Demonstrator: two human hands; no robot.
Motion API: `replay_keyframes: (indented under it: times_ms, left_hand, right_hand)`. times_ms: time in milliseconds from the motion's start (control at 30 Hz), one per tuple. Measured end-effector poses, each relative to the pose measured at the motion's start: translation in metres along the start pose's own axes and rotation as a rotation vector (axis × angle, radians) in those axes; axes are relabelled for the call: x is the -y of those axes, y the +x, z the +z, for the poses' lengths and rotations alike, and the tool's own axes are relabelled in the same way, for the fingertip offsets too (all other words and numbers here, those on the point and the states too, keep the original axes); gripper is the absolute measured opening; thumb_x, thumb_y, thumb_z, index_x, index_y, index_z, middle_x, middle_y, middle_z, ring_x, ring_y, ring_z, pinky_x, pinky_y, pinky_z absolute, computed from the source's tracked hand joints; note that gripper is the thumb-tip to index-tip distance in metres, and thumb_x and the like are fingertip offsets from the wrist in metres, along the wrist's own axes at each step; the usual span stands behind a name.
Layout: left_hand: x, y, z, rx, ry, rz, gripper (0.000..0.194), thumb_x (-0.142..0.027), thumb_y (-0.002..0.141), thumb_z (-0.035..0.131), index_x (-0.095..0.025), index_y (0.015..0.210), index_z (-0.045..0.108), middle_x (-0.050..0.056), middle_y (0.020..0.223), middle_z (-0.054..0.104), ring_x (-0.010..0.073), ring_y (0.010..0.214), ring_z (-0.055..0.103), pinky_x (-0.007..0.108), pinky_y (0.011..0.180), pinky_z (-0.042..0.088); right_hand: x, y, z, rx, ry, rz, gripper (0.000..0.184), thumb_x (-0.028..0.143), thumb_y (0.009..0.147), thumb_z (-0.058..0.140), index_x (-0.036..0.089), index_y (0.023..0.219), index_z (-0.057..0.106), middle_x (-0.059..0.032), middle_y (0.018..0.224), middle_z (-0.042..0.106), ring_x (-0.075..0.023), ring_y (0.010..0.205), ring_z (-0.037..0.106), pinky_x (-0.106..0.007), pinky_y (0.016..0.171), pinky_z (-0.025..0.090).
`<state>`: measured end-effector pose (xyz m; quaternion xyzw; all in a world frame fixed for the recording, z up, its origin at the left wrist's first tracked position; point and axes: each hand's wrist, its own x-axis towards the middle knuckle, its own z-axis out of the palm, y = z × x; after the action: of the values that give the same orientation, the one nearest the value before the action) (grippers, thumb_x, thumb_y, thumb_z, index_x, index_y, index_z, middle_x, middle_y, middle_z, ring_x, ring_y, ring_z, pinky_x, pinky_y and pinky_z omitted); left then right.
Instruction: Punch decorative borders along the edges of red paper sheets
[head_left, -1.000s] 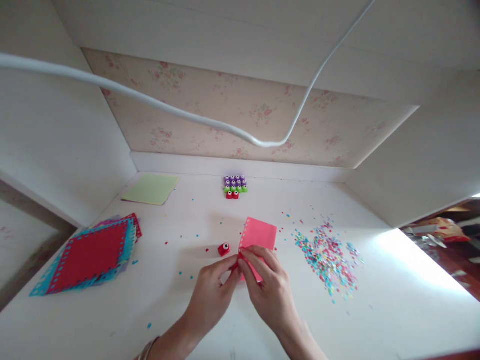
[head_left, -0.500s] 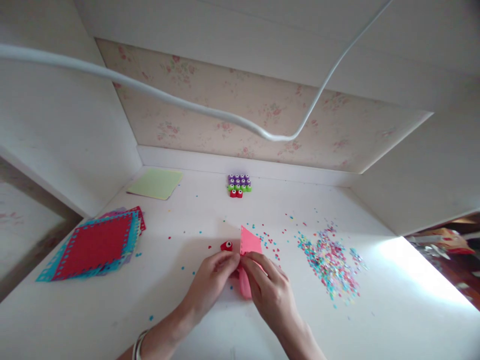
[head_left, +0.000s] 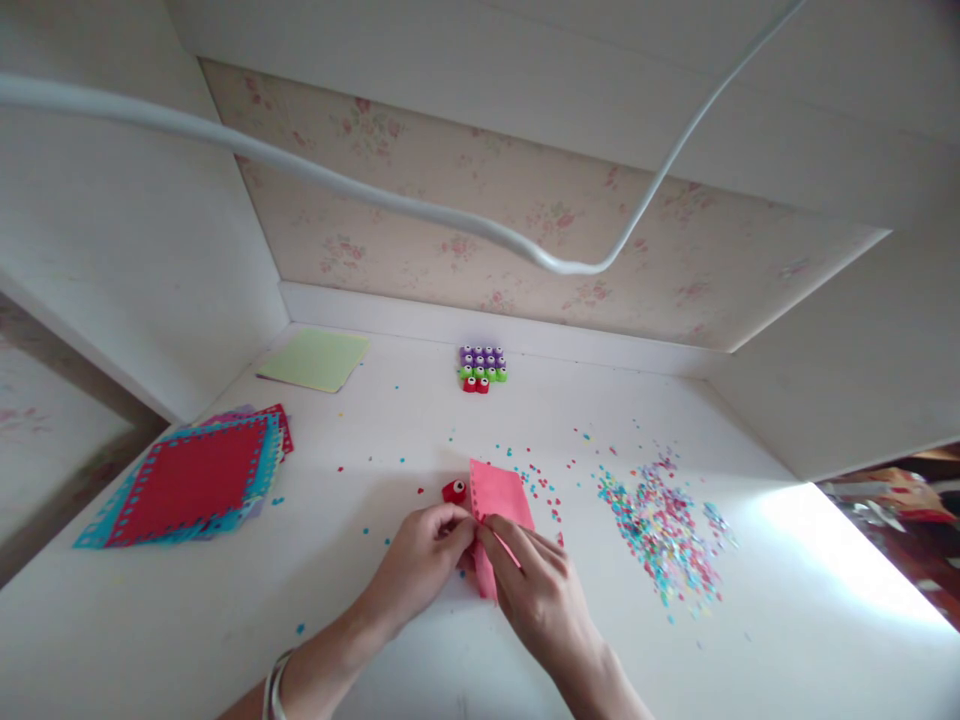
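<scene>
A pink sheet of paper (head_left: 501, 492) with small holes along its left edge is held tilted above the white table. My left hand (head_left: 429, 550) pinches that left edge between thumb and fingers. Close beside it, my right hand (head_left: 534, 580) is closed on the same sheet, its fingertips almost meeting the left ones. What lies right between the fingertips is too small to make out. Just beyond my left hand sits a red craft punch (head_left: 454, 490) with a white, eye-like button, apart from the fingers.
Several purple, green and red punches (head_left: 483, 368) stand in rows near the back. At left lie a stack of punched red and blue sheets (head_left: 199, 480) and a pale green sheet (head_left: 315, 358). Paper confetti (head_left: 667, 530) is heaped at right. A white cable (head_left: 420, 208) hangs across the view.
The pink sheet has turned, so more of its face shows, and its top corner has shifted left. Both hands stay closed on it, a little lower. The view has shifted slightly.
</scene>
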<state>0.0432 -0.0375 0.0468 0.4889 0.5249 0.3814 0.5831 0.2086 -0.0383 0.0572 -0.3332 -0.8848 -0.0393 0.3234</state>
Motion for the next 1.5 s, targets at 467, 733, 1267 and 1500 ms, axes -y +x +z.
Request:
replay_keyframes:
  times_ms: [467, 733, 1267, 1500]
  left_hand:
    - [-0.001, 0.0, 0.001, 0.018, -0.174, -0.09, 0.026, -0.04, 0.087, 0.055, -0.016, 0.077, 0.063, 0.004, 0.073, 0.069, 0.0197, 0.072, 0.067, 0.031, 0.068, 0.056]
    - [0.005, -0.002, 0.003, 0.047, 0.013, 0.066, 0.031, -0.042, 0.093, 0.049, -0.017, 0.081, 0.063, 0.002, 0.072, 0.064, 0.0164, 0.07, 0.061, 0.026, 0.065, 0.049]
    - [-0.085, 0.009, -0.079, -0.612, 0.853, 0.687, 0.02, -0.032, 0.094, 0.049, -0.019, 0.097, 0.063, 0.005, 0.103, 0.072, 0.0187, 0.087, 0.068, 0.027, 0.08, 0.053]
    - [-0.042, 0.02, -0.074, -0.48, 1.441, 0.692, 0.021, -0.016, 0.094, 0.045, -0.018, 0.101, 0.064, 0.008, 0.116, 0.07, 0.0222, 0.081, 0.072, 0.03, 0.069, 0.053]
  right_hand:
    - [-0.06, -0.025, -0.015, -0.18, -0.177, 0.513, 0.02, 0.025, 0.096, 0.052, 0.021, 0.093, 0.071, -0.0054, 0.098, 0.072, -0.015, 0.074, 0.069, -0.025, 0.062, 0.053]
    - [-0.125, -0.083, -0.041, 0.119, -0.492, 0.836, 0.032, 0.028, 0.091, 0.044, 0.025, 0.103, 0.073, -0.008, 0.096, 0.076, -0.0249, 0.071, 0.07, -0.034, 0.055, 0.048]
    - [-0.029, -0.014, 0.003, 0.1, 0.411, 0.567, 0.031, 0.031, 0.094, 0.054, 0.024, 0.124, 0.06, -0.0098, 0.117, 0.066, -0.018, 0.088, 0.068, -0.031, 0.071, 0.06]
    - [-0.013, 0.027, 0.05, 0.2, 0.194, 0.436, 0.028, 0.026, 0.093, 0.057, 0.023, 0.12, 0.063, -0.0095, 0.115, 0.067, -0.0238, 0.099, 0.066, -0.038, 0.083, 0.056]
